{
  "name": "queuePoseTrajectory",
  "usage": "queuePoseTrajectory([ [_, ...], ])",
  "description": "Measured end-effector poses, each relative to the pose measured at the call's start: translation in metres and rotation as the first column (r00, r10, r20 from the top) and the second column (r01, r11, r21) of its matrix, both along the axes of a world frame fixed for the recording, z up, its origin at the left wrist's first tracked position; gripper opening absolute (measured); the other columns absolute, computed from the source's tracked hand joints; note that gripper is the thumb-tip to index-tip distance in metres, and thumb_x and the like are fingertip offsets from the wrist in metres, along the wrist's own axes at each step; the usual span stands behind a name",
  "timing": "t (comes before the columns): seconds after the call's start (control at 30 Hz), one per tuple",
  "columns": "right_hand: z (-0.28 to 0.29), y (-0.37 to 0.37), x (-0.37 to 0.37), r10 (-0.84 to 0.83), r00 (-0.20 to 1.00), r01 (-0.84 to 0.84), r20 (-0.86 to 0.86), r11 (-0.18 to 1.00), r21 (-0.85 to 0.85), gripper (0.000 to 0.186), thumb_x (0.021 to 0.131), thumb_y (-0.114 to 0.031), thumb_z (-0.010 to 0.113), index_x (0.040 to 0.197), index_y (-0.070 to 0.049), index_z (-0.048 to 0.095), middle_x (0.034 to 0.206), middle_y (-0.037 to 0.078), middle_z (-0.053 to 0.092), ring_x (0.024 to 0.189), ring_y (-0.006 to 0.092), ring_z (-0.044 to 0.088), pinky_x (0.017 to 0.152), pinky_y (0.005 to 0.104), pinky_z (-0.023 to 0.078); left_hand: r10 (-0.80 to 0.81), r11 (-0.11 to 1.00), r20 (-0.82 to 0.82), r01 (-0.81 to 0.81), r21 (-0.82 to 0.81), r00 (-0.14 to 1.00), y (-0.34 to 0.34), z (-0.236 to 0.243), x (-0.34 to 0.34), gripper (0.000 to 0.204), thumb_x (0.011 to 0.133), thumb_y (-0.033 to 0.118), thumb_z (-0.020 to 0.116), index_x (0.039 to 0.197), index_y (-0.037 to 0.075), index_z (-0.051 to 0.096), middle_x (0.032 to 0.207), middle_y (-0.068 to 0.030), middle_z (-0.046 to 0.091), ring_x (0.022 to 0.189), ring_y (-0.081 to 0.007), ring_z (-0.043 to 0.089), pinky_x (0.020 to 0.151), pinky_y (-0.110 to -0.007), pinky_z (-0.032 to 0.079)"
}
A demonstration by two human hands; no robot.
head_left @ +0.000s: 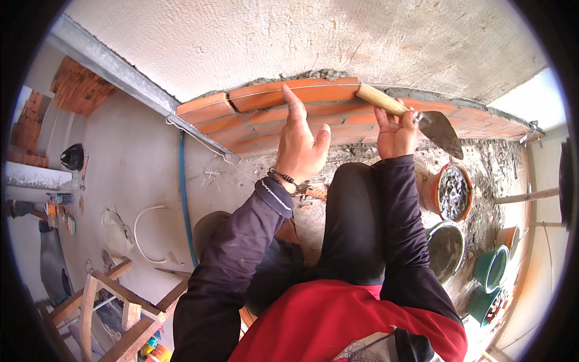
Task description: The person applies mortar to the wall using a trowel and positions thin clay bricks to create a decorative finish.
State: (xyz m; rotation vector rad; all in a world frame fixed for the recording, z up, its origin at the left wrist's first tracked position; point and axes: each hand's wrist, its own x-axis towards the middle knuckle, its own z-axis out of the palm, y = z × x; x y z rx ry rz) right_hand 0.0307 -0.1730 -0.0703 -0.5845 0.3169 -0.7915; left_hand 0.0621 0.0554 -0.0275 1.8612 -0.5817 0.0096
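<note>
As the right hand point(398, 139) grips the trowel point(440, 129), its handle point(379, 99) could skew the brick point(329, 92).
Upper centre: the left hand point(301, 148), spread, might snag the string point(253, 94).

A bare plastered wall point(338, 42) fills the top of the view, with a grey metal channel point(120, 75) slanting down at its left. Beyond it, loose bricks are stacked in one pile point(81, 87) at the upper left and a second pile point(29, 130) nearer the rim. On the pale floor point(136, 151) lie a shiny black item point(72, 157) too small to identify, a whitish sack point(116, 236), a curved white hose point(137, 235) just beside it, and a long blue strip point(184, 199). A rough timber frame point(134, 342) stands at the lower left. At the right, two green buckets point(480, 265) sit close together, the lower containing reddish pieces; a wooden pole point(528, 196) extends above them.
</note>
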Motion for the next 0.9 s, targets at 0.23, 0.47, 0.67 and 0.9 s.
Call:
queuePoseTrajectory([
  [0.23, 0.002, 0.005, -0.017, -0.019, 1.0, 0.021, 0.018, 0.989, -0.149, 0.035, 0.101, -0.031, 0.049, 0.119, -0.003, 0.039, 0.125, 0.017, 0.05, 0.123, 0.0389, 0.05, 0.101, 0.0631, 0.046, 0.009, 0.999, 0.105, -0.005, -0.034, 0.994, 0.004, -0.009, 0.002, 0.104, 0.086, 0.008, 0.06, 0.147, -0.001, -0.022, 0.145, -0.0434, 0.026, 0.137, -0.0472, 0.033, 0.114, -0.041, 0.029],
  [0.47, 0.001, 0.004, 0.001, 0.024, 1.0, -0.021, 0.014, 0.985, -0.17, 0.026, 0.102, -0.025, 0.048, 0.12, -0.007, 0.041, 0.13, 0.019, 0.047, 0.121, 0.0369, 0.049, 0.104, 0.0608, 0.045, 0.035, 0.999, 0.129, -0.035, -0.001, 0.991, 0.0, -0.002, -0.002, 0.104, 0.084, 0.008, 0.06, 0.147, -0.005, -0.021, 0.147, -0.0424, 0.022, 0.132, -0.0528, 0.036, 0.111, -0.047, 0.032],
  [0.67, 0.0, 0.009, -0.029, -0.02, 0.998, 0.031, 0.053, 0.979, -0.204, 0.025, 0.101, -0.023, 0.051, 0.116, -0.004, 0.046, 0.129, 0.019, 0.048, 0.121, 0.0359, 0.049, 0.102, 0.0624, 0.046, 0.055, 0.998, 0.199, -0.057, 0.001, 0.979, 0.005, -0.016, -0.003, 0.099, 0.083, 0.009, 0.061, 0.148, -0.011, -0.011, 0.151, -0.0396, 0.012, 0.14, -0.0504, 0.023, 0.116, -0.047, 0.023],
  [0.9, 0.074, 0.067, -0.041, -0.007, 0.998, 0.051, 0.07, 0.759, -0.65, 0.04, 0.098, -0.037, 0.054, 0.12, -0.006, 0.045, 0.123, 0.017, 0.055, 0.115, 0.0315, 0.057, 0.091, 0.0502, 0.055, 0.148, 0.946, 0.258, -0.213, 0.244, 0.955, 0.001, -0.016, -0.01, 0.086, 0.081, 0.008, 0.056, 0.145, -0.017, 0.005, 0.151, -0.0411, 0.011, 0.143, -0.0509, 0.013, 0.117, -0.056, 0.013],
])
